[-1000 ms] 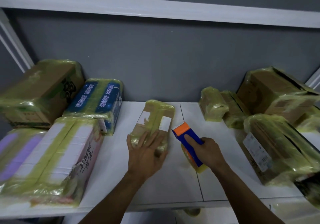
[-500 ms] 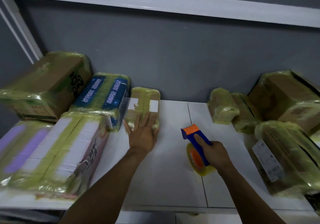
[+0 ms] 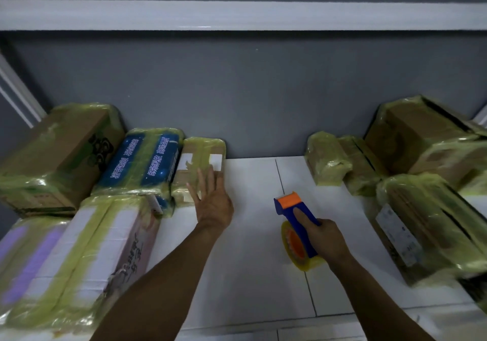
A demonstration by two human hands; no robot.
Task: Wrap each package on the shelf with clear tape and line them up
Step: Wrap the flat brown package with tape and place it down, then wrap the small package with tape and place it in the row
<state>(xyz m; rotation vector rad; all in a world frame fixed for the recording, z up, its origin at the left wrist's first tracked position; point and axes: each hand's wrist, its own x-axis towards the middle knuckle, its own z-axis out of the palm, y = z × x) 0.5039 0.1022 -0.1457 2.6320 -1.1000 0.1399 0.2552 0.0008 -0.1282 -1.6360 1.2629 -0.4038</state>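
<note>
1. While left hand [image 3: 212, 201] lies flat, fingers straight, on small taped package [image 3: 200, 161], that package sits at the back of shelf [image 3: 250, 261], touching blue package [image 3: 142, 161] on its left.
2. Meanwhile right hand [image 3: 325, 238] grips blue-orange tape dispenser [image 3: 295, 209] over mid-shelf, well apart from small taped package.

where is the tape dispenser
In the head view the tape dispenser is right of centre over the white shelf, gripped by the right hand, with the left hand to its left and wrapped boxes to its right.
</note>
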